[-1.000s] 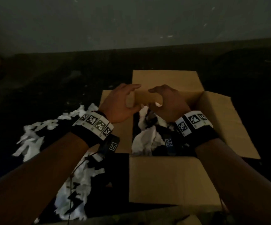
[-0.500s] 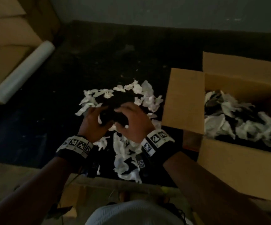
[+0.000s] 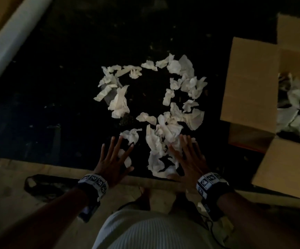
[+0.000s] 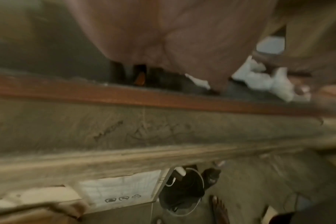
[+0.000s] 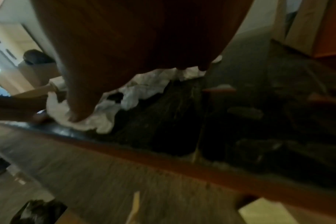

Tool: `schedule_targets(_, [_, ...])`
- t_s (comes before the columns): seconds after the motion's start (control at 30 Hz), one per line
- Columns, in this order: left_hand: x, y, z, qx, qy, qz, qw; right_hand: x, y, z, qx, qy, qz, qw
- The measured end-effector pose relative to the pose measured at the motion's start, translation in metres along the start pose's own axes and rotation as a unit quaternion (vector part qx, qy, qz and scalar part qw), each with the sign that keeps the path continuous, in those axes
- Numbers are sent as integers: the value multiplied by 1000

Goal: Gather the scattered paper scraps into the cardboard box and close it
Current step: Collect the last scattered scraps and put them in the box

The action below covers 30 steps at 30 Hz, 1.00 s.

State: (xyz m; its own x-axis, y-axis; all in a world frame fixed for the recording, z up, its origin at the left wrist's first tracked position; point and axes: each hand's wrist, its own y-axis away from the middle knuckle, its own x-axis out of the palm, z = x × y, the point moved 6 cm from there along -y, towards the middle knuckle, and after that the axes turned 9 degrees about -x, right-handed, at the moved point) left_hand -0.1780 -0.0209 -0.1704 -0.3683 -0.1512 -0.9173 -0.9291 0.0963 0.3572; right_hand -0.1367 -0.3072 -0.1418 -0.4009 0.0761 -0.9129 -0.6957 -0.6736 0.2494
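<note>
Crumpled white paper scraps (image 3: 163,105) lie in a loose ring on a dark mat. My left hand (image 3: 113,159) is spread flat at the near left of the pile, fingers straight, over a small scrap (image 3: 127,160). My right hand (image 3: 187,159) lies flat with straight fingers on the near right clump of scraps (image 3: 156,146). The open cardboard box (image 3: 249,83) stands at the right, flaps out, with scraps (image 3: 293,112) inside. In the right wrist view scraps (image 5: 132,94) show under my palm; the left wrist view shows scraps (image 4: 259,78) beside the palm.
A white roll (image 3: 14,36) lies at the far left beside another cardboard piece. The mat's near edge (image 3: 56,164) meets a lighter floor, where a black bag (image 3: 43,184) lies. My feet (image 3: 145,198) stand just behind the hands.
Both hands left the box, went to the scrap pile on the left, and now lie spread flat at its near edge. The view has tilted downwards.
</note>
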Motion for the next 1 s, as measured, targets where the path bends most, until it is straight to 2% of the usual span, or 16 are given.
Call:
schedule_targets(0.13, [-10,-35,-13,18,-9,-20,1000,2,-43,8,-7,26,-26,999])
schedule_targets(0.33, [-42,-99,-32,-10,37,-6,999,-27,-120,1,27,9,-59,998])
schedule_targets(0.43, [-75,-102,-28,-24,108,-61,992,-53,-120,-2,34,-20,-107,993])
schedule_targets(0.5, [-94,-95,-20,-22,144,-124,981,-69,-108,-4,34,-46,-161,985])
schedule_targets(0.57, [-109,-90,-6,-36,160,-181,970,-78,-94,-14,82,-72,-213,971])
schedule_targets(0.67, [-121,-102,30,-113,184,-215,953,-79,-82,-46,225,-95,-246,938])
schedule_targets(0.77, [-120,-137,65,-207,261,-173,927,-67,-91,-73,339,-136,-213,906])
schedule_targets(0.83, [-117,-161,69,-235,297,-134,916,-55,-106,-80,368,-163,-182,897])
schedule_targets(0.9, [-115,-177,55,-220,302,-96,922,-50,-127,-73,350,-170,-171,905])
schedule_targets(1.0, [-108,-193,19,-145,273,-79,948,-46,-162,-44,267,-158,-174,935])
